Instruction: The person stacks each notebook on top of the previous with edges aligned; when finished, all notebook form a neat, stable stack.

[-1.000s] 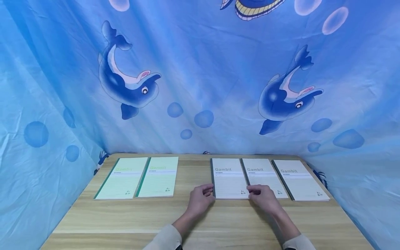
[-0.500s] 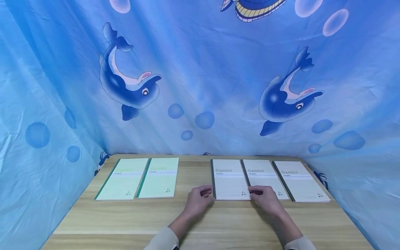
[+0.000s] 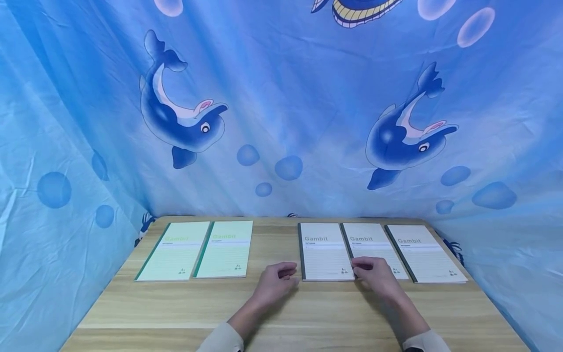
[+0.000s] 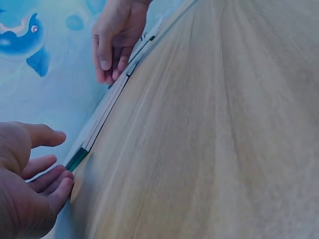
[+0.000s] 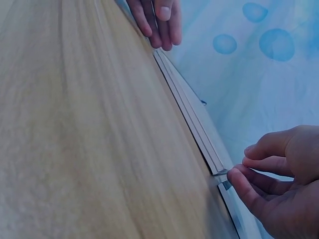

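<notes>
Two bare hands come in over the wooden table (image 3: 316,318), with pale cuffs (image 3: 224,337) at the wrists. The left hand (image 3: 271,284) has its thumb and fingers parted and loosely bent, with nothing in its grasp, just beside the dark spine (image 3: 301,252) of a white notebook pile (image 3: 323,254). The right hand (image 3: 378,277) has its fingers relaxed and its thumb near the forefinger; the fingertips seem to touch the pile's near right corner lightly, rather than grip it. That pile lies flat right of the table's middle, toward its far edge; the wrist views show layers in its near side, though I cannot count them. It should be light and bendy, stiffest along the bound spine — smooth covers could slide over one another, and a pinch at one loose corner could lift just a few leaves. The surer hold would be from both long sides, or thumb and fingers closed across the spine. Beside it lie a middle notebook (image 3: 365,237) and, near the table's far right corner, another notebook (image 3: 426,256). Two green notebooks (image 3: 226,252) lie toward the far left corner. Beyond the table's far edge hangs a blue dolphin-print cloth (image 3: 264,98).
</notes>
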Demonstrator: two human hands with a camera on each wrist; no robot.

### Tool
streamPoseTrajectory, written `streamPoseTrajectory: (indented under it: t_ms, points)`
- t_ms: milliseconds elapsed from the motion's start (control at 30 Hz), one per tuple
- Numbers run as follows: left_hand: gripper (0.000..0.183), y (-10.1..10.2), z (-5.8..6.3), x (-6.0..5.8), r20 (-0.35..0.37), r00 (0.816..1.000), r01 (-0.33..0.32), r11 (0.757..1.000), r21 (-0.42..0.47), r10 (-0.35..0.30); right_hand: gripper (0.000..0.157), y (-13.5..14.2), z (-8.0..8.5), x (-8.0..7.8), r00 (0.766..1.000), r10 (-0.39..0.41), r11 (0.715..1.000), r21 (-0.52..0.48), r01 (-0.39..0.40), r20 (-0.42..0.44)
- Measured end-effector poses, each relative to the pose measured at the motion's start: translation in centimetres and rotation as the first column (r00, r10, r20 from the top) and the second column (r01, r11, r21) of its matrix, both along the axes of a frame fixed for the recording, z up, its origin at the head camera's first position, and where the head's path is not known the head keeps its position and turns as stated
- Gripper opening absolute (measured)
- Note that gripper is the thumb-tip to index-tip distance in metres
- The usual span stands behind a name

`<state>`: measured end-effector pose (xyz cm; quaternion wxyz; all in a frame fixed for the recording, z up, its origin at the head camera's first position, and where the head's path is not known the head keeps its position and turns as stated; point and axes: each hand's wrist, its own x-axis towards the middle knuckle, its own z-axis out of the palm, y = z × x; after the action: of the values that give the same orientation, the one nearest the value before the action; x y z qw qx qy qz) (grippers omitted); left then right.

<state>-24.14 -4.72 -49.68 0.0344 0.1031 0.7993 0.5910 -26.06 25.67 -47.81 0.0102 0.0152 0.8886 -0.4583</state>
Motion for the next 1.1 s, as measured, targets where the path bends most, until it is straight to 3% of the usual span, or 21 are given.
streamPoseTrajectory:
  t_ms: [167, 367, 567, 700, 833, 900, 1000, 1100]
  points:
    - [0.047, 1.2, 1.1, 0.4, -0.028, 0.999, 0.045, 0.998, -0.036, -0.046, 0.032, 0.5, 0.6, 0.2, 0.998, 0.025, 0.999, 0.023, -0.024, -0.051]
    - [0.044, 4.9, 2.8, 0.1, -0.058, 0.991, 0.114, 0.988, -0.105, -0.12, 0.038, 2.5, 1.2, 0.6, 0.993, 0.072, 0.995, 0.069, -0.066, -0.096]
    - [0.048, 9.6, 3.3, -1.0, -0.15, 0.964, 0.173, 0.947, -0.27, -0.219, 0.046, 5.4, 1.0, 0.7, 0.994, 0.058, 0.994, 0.099, -0.049, -0.095]
    - [0.049, 12.8, 3.1, -1.4, -0.206, 0.936, 0.168, 0.875, -0.454, -0.287, 0.049, 7.1, 0.3, 0.7, 0.997, 0.03, 0.988, 0.152, -0.02, -0.065]
    - [0.052, 15.1, 2.4, -1.5, -0.263, 0.912, 0.081, 0.767, -0.636, -0.315, 0.048, 8.3, -0.9, 0.7, 0.997, 0.026, 0.978, 0.208, -0.012, -0.066]
    - [0.052, 15.7, 1.9, -1.4, -0.297, 0.896, 0.023, 0.7, -0.713, -0.332, 0.047, 8.5, -1.4, 0.7, 0.996, 0.03, 0.975, 0.222, -0.011, -0.079]
    - [0.047, 16.2, 1.3, -1.3, -0.337, 0.867, -0.042, 0.62, -0.783, -0.367, 0.047, 8.5, -1.6, 0.8, 0.997, 0.028, 0.974, 0.227, -0.011, -0.074]
    - [0.041, 16.5, 0.9, -1.1, -0.355, 0.847, -0.072, 0.576, -0.814, -0.396, 0.048, 8.7, -1.6, 1.0, 0.998, 0.016, 0.973, 0.231, -0.003, -0.055]
